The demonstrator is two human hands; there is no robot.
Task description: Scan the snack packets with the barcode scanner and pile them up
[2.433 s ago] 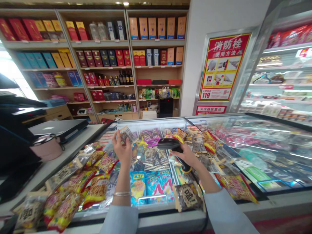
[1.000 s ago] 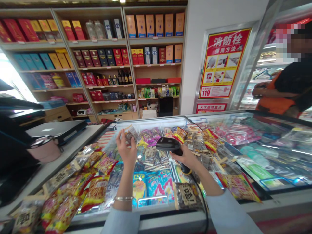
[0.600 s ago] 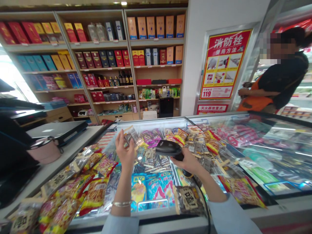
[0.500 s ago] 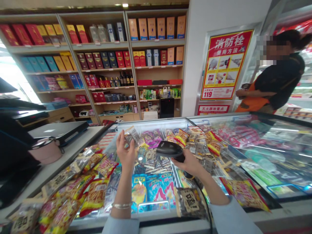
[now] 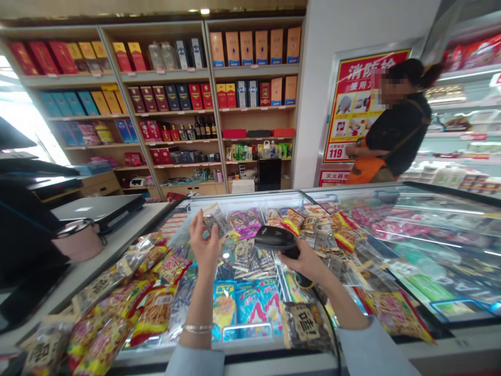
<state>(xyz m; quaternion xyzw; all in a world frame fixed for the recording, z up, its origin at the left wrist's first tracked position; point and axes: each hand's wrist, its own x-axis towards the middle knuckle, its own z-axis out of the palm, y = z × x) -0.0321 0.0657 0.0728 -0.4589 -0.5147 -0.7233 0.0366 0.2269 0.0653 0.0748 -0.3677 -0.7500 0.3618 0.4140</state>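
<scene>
In my left hand (image 5: pixel 204 241) is a small clear snack packet (image 5: pixel 217 219) with a grey printed label, gripped between thumb and fingers. A silver bangle (image 5: pixel 198 329) circles that wrist. My right hand (image 5: pixel 307 261) is closed around the handle of a black barcode scanner (image 5: pixel 276 239), whose head points left toward the packet. Its cable hangs down past my forearm. Both hands are above a glass-topped freezer (image 5: pixel 250 195). Below the scanner, near the front edge, lies a dark snack bag (image 5: pixel 307 326) with a beige label.
Red and yellow snack bags (image 5: pixel 154 310) are heaped at the left, beside a counter with a pink cup (image 5: pixel 78 241) and a flat scale (image 5: pixel 97 209). More packets (image 5: pixel 346 232) cover the glass at right. Shelves of boxes (image 5: pixel 168 96) and a person in an orange apron (image 5: pixel 391 125) are beyond.
The person beyond the freezer has shifted left, now partly covering the red poster. My hands, the packet and the scanner stay almost in place.
</scene>
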